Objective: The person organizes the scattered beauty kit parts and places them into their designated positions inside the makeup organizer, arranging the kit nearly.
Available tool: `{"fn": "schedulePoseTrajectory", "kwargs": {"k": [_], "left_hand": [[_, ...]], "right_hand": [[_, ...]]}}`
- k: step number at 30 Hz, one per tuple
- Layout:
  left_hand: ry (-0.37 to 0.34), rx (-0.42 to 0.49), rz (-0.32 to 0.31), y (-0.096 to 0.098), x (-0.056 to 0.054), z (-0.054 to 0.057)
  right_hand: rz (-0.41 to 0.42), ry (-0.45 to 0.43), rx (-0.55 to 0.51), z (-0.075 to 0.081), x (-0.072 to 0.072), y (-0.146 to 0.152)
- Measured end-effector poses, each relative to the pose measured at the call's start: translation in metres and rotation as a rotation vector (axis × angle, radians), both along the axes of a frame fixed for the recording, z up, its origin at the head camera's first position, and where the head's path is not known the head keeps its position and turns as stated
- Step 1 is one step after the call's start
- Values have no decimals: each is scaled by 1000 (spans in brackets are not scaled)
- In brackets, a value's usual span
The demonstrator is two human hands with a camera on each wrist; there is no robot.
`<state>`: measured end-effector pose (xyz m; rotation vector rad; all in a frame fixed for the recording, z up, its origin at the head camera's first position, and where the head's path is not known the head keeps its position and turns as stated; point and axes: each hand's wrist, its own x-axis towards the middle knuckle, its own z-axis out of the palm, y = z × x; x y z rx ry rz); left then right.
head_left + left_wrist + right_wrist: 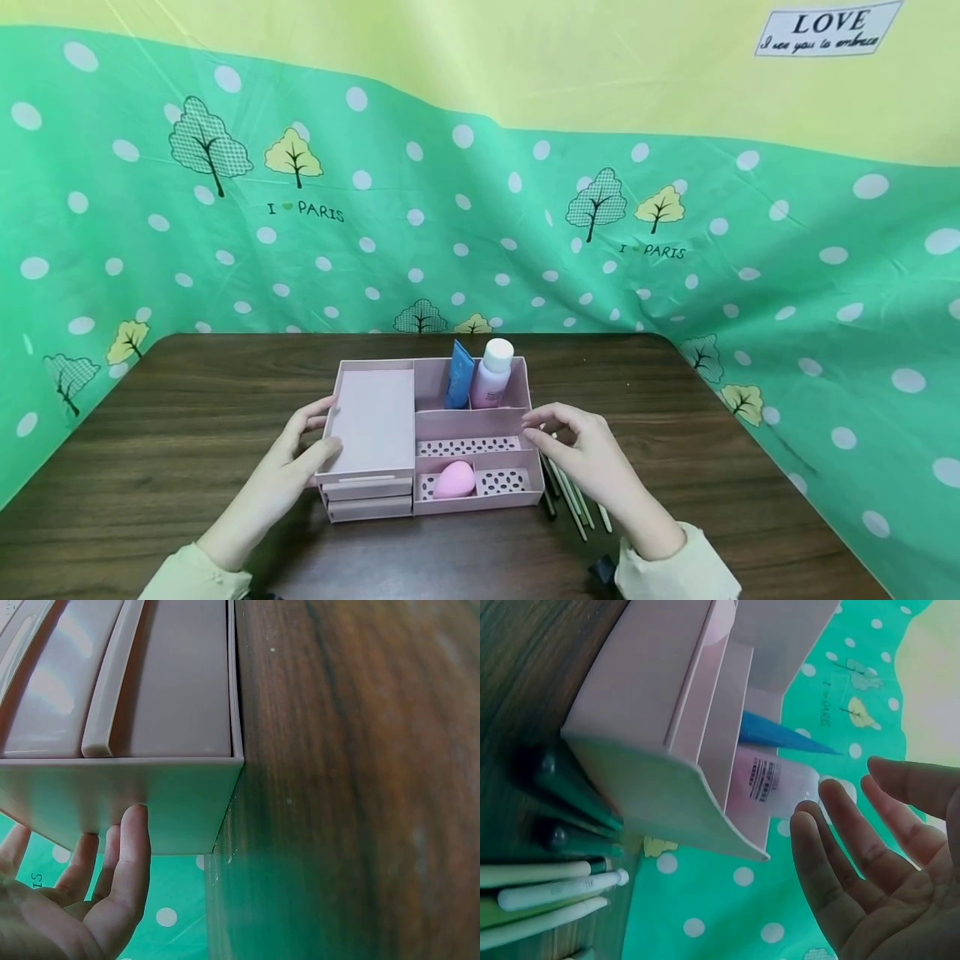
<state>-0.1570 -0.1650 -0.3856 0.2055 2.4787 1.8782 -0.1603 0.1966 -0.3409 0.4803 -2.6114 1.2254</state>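
A pink desktop organizer (375, 417) stands on the table, with drawers on its left and open compartments on its right. My left hand (288, 458) rests on its left side; the left wrist view shows the fingertips (135, 817) against the side wall. Beside the right wall hovers my right hand (588, 454), fingers loosely bent and holding nothing. A blue tube (459, 377) and a white-capped bottle (493, 375) of pink liquid stand in the back compartments. In a front compartment lies a pink makeup sponge (455, 480).
Several slender sticks, pale and dark, lie on the table right of the organizer, partly under my right hand; one pale stick (547, 922) shows in the right wrist view. The dark wooden table (187, 400) ends at a green dotted curtain (450, 217) behind.
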Motion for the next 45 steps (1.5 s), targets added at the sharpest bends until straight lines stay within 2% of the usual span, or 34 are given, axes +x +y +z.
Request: {"fn": "schedulePoseTrajectory", "kwargs": {"k": [8, 15, 20, 31, 38, 45], "left_hand": [[-10, 9, 3, 0, 1, -1], [-1, 16, 1, 0, 1, -1], [2, 16, -2, 0, 0, -1], [-8, 1, 2, -1, 0, -3], [0, 13, -1, -1, 0, -2], [6, 21, -3, -1, 0, -2]], "right_hand": [[-61, 27, 35, 2, -5, 8], [-99, -26, 63, 10, -6, 23], [-126, -31, 86, 11, -8, 29], [-132, -95, 134, 10, -14, 42], [-125, -195, 104, 9, -18, 53], [-117, -235, 120, 8, -20, 57]]}}
